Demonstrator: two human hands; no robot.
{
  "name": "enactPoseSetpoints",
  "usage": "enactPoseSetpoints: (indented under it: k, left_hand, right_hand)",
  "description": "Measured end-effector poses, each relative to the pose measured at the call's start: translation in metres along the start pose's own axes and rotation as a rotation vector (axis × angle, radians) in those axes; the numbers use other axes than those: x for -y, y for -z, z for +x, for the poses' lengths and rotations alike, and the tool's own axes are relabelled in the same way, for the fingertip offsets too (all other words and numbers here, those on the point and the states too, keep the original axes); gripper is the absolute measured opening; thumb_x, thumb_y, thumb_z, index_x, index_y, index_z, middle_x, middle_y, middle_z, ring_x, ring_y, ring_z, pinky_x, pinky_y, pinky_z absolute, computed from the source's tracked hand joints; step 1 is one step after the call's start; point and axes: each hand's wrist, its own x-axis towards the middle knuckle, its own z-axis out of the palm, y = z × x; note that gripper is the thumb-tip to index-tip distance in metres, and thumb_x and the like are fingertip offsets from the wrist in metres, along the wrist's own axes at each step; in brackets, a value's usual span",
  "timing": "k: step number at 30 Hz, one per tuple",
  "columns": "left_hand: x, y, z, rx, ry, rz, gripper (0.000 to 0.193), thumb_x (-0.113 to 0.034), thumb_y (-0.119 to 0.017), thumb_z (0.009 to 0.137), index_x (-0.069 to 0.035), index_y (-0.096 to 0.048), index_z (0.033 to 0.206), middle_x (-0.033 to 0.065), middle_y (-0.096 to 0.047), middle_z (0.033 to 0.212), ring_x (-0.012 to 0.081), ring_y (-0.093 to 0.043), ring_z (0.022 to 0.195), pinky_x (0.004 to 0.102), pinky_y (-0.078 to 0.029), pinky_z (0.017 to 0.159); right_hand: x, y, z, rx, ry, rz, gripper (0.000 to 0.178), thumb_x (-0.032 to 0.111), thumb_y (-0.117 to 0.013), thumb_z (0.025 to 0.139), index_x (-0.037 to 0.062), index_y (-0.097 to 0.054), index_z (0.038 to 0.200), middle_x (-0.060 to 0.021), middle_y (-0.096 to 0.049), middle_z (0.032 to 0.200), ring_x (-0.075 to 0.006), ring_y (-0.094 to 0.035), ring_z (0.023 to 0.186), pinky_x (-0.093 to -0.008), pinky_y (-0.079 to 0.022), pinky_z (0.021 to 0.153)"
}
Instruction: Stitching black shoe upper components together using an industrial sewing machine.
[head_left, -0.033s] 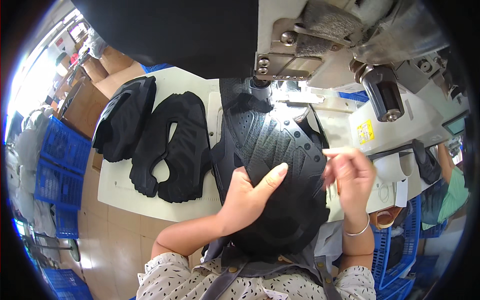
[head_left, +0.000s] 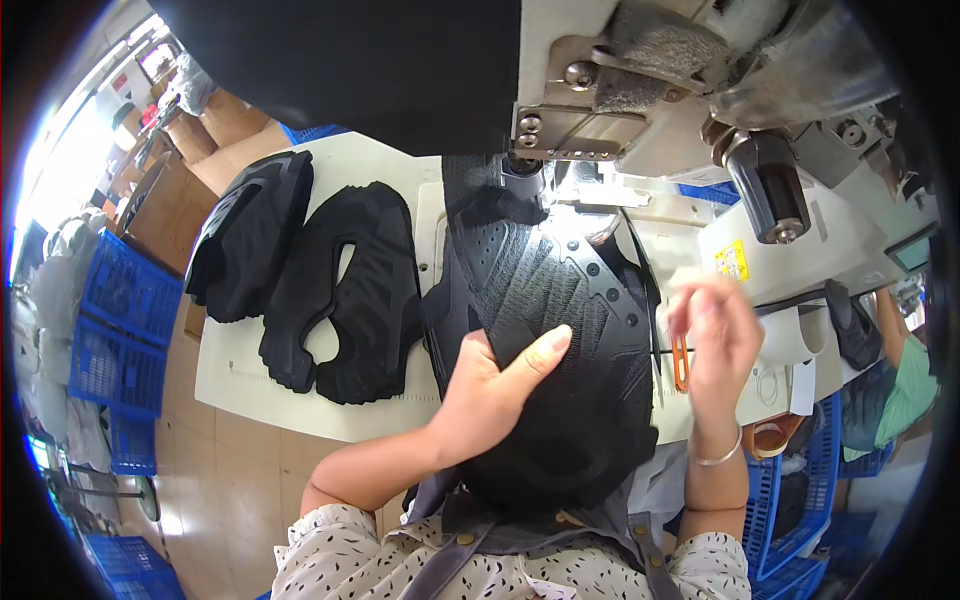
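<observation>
"Where's the black shoe upper (head_left: 575,400)?"
"Reaching beneath the sewing machine (head_left: 585,132); the left hand (head_left: 488,400) clasps it, thumb on top."
"The right hand (head_left: 722,345)?"
"Fingers curled by an orange tool (head_left: 681,365); whether gripping it, one can't tell."

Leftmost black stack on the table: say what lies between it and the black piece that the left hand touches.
In the head view, a second black stack lies between the leftmost stack and the black piece at the left hand.
</observation>
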Motion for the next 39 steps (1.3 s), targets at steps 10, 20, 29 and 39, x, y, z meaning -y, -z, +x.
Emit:
enactPoseSetpoints:
  k: [10, 20, 29, 39]
  left_hand:
    - [-0.024, 0.035, 0.009, 0.120, 0.108, -0.078, 0.024, -0.008, -0.058, 0.083, 0.003, -0.055, 0.105, 0.0081, -0.062, 0.095, 0.0131, -0.060, 0.085, 0.0264, -0.048, 0.078]
    - [-0.029, 0.049, 0.003, 0.057, 0.135, 0.012, 0.029, -0.014, -0.062, 0.082, 0.004, -0.057, 0.104, 0.0072, -0.062, 0.097, 0.0124, -0.058, 0.086, 0.0263, -0.048, 0.078]
    - [-0.005, 0.045, -0.028, -0.124, -0.157, 0.147, 0.021, -0.009, -0.060, 0.084, 0.005, -0.058, 0.100, 0.0066, -0.063, 0.088, 0.0114, -0.058, 0.075, 0.0244, -0.049, 0.069]
    - [-0.029, 0.045, 0.000, -0.138, -0.161, 0.134, 0.015, -0.011, -0.061, 0.083, 0.003, -0.060, 0.088, 0.0026, -0.062, 0.080, 0.0067, -0.057, 0.070, 0.0207, -0.047, 0.063]
  right_hand:
    - [-0.054, 0.013, 0.056, 0.280, -0.241, 0.283, 0.051, 0.012, -0.058, 0.078, -0.0029, -0.039, 0.123, -0.0088, -0.051, 0.115, -0.0153, -0.049, 0.105, -0.0259, -0.036, 0.092]
    - [0.001, 0.001, -0.025, 0.203, -0.337, 0.536, 0.065, 0.010, -0.066, 0.077, -0.0047, -0.030, 0.130, -0.0113, -0.049, 0.119, -0.0178, -0.047, 0.110, -0.0302, -0.035, 0.097]
    - [0.013, -0.018, -0.063, -0.253, -0.171, 0.108, 0.034, 0.012, -0.054, 0.087, -0.0083, -0.049, 0.114, -0.0082, -0.058, 0.099, -0.0116, -0.052, 0.086, -0.0225, -0.041, 0.079]
    - [0.005, -0.022, -0.038, -0.269, -0.158, 0.134, 0.021, 0.013, -0.054, 0.088, -0.0042, -0.055, 0.101, 0.0037, -0.051, 0.075, -0.0016, -0.038, 0.062, -0.0155, -0.030, 0.055]
